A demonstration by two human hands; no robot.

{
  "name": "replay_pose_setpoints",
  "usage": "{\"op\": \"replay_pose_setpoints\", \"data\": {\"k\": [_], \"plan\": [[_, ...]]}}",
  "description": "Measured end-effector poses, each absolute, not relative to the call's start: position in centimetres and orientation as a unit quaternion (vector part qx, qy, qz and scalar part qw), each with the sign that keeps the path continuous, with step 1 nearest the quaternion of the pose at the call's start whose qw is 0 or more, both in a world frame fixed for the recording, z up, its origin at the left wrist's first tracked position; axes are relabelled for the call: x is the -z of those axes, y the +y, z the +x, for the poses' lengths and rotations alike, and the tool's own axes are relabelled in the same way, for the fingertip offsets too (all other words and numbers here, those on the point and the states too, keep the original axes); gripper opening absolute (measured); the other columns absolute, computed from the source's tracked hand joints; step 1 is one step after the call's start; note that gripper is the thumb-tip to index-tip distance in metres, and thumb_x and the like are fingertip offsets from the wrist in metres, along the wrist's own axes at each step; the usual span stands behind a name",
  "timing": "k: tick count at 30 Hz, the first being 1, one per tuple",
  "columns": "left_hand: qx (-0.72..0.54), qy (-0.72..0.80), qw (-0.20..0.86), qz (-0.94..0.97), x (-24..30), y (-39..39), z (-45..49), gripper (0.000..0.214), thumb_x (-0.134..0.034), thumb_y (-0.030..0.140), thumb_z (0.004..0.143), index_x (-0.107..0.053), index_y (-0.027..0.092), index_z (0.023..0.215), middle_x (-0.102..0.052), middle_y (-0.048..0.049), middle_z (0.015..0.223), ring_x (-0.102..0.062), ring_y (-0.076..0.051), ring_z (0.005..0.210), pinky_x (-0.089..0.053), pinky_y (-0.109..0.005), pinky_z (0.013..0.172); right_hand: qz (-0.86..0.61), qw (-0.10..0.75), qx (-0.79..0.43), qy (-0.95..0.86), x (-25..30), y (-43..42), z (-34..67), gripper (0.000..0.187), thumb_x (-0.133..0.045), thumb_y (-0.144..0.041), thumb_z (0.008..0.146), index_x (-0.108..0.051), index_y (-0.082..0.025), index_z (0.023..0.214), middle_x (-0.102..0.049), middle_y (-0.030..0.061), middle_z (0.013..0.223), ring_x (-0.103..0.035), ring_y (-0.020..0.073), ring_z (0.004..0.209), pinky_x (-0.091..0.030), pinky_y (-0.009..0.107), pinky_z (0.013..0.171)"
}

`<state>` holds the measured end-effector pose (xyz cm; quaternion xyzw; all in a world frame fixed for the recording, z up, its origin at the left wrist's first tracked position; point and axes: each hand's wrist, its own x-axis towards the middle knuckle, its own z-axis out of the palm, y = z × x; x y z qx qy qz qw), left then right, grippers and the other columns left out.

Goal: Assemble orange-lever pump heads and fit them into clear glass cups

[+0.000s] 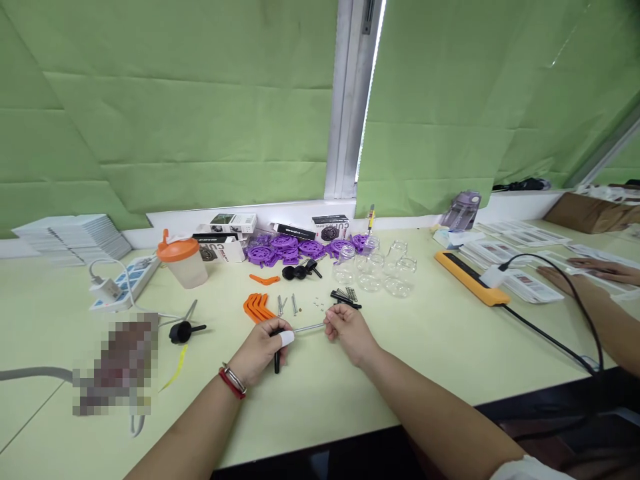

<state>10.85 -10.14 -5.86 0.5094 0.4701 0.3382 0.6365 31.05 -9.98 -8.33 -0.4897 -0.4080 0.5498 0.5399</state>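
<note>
Left hand (264, 348) closed around a black handle (277, 363), right hand (347, 330) pinched on a metal rod (309, 327) held between both hands, orange brackets (257, 307) just beyond the left hand.

1 view only, from a camera worn on the head. It faces forward and down across the tabletop (400, 373) toward green blinds (175, 100) at the far wall. The left hand (260, 350) and right hand (350, 333) sit close, low in centre frame.

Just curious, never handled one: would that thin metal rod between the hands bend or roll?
Probably stiff: the rod spans straight between left hand and right hand. Likely light, pinched at its end. Round, so it may roll on the table.
</note>
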Motion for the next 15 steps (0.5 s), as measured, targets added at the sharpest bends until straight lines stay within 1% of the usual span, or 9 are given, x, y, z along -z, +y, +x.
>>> {"op": "replay_pose_setpoints", "data": {"k": [2, 4, 10, 15], "plan": [[-0.347, 0.468, 0.652, 0.486, 6.0, -9.9, 10.6, 0.016, -0.064, 0.029, 0.069, -0.055, 0.018, 0.076, -0.049, 0.0063, 0.053, -0.044, -0.008, 0.042, -0.041, -0.022, 0.043, -0.485, 0.540, -0.558, -0.401, 8.1, -9.9, 31.6, 0.025, -0.067, -0.037, 0.070, -0.055, -0.016, 0.072, -0.059, -0.0024, 0.056, -0.050, 0.0073, 0.046, -0.041, 0.021, 0.045], [-0.353, 0.466, 0.657, 0.476, 6.0, -9.9, 10.6, 0.015, -0.064, 0.028, 0.069, -0.055, 0.017, 0.075, -0.050, 0.0056, 0.055, -0.044, -0.007, 0.043, -0.041, -0.021, 0.043, -0.481, 0.530, -0.576, -0.395, 8.0, -9.9, 32.0, 0.026, -0.072, -0.035, 0.066, -0.057, -0.015, 0.073, -0.061, -0.0012, 0.060, -0.052, 0.0078, 0.048, -0.042, 0.021, 0.046], [-0.336, 0.463, 0.648, 0.503, 5.8, -10.0, 10.7, 0.015, -0.064, 0.027, 0.071, -0.054, 0.018, 0.076, -0.048, 0.0068, 0.052, -0.044, -0.008, 0.043, -0.043, -0.023, 0.045, -0.478, 0.481, -0.629, -0.380, 7.9, -9.8, 32.3, 0.034, -0.081, -0.025, 0.053, -0.061, -0.012, 0.078, -0.065, 0.0029, 0.065, -0.062, 0.0126, 0.056, -0.049, 0.026, 0.055], [-0.324, 0.456, 0.658, 0.504, 5.8, -9.9, 10.5, 0.016, -0.064, 0.028, 0.073, -0.053, 0.017, 0.077, -0.048, 0.0064, 0.053, -0.045, -0.008, 0.045, -0.043, -0.023, 0.045, -0.477, 0.471, -0.628, -0.396, 8.1, -9.7, 32.4, 0.034, -0.081, -0.027, 0.053, -0.060, -0.012, 0.076, -0.064, 0.0015, 0.057, -0.061, 0.0133, 0.053, -0.048, 0.026, 0.052]]}}
